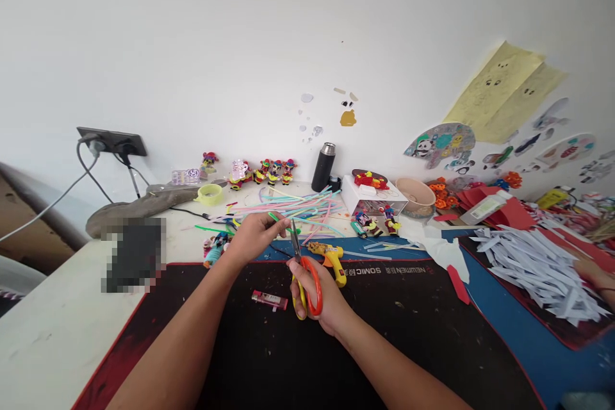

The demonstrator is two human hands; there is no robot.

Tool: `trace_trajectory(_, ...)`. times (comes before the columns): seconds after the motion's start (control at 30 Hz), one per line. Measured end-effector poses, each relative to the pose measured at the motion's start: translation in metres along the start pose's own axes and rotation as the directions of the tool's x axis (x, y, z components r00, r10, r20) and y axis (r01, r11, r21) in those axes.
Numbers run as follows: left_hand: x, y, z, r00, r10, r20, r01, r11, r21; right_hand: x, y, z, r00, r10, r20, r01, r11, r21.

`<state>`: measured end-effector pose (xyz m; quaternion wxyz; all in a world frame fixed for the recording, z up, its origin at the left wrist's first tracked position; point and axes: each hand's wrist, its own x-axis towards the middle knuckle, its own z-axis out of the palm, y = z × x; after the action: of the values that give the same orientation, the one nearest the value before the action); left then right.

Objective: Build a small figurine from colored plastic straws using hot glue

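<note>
My left hand (pixel 255 234) is closed in a pinch on a green straw (pixel 281 220), held just above the black desk mat (pixel 408 333). My right hand (pixel 321 298) grips scissors with red and yellow handles (pixel 307 285); their blades (pixel 295 240) point up toward the straw's end and touch or nearly touch it. A pile of pastel straws (pixel 298 205) lies just behind both hands. A yellow glue gun (pixel 331 257) rests on the mat right beside the scissors.
A small pink lighter (pixel 270 299) lies on the mat near my right wrist. Small toy figures (pixel 273 171), a black flask (pixel 323 168), a white box (pixel 372 198), a bowl (pixel 416 194) and red paper stand at the back. White paper strips (pixel 533 262) are heaped right, by another person's hand (pixel 598 278).
</note>
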<state>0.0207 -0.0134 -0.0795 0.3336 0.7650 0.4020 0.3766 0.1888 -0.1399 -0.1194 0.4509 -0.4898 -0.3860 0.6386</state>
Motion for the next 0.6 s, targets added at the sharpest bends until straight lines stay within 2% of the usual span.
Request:
trace_trajectory(0.13,-0.001,0.001,0.0,1.0,0.011,0.004,-0.011,1.0,0.004,-0.002,-0.003,0.002,1.0,0.013,-0.005,-0.013,1.0,-0.004)
trace_trajectory(0.33,0.001,0.002,0.0,0.999,-0.033,0.039,0.033,0.999,0.01,-0.01,-0.015,0.007,0.995,0.093,-0.022,-0.093,0.996,0.019)
trace_trajectory(0.6,0.003,-0.005,0.005,0.995,-0.055,0.078,0.046,0.993,0.109,-0.006,-0.021,0.003,0.953,0.304,0.014,-0.304,0.952,0.02)
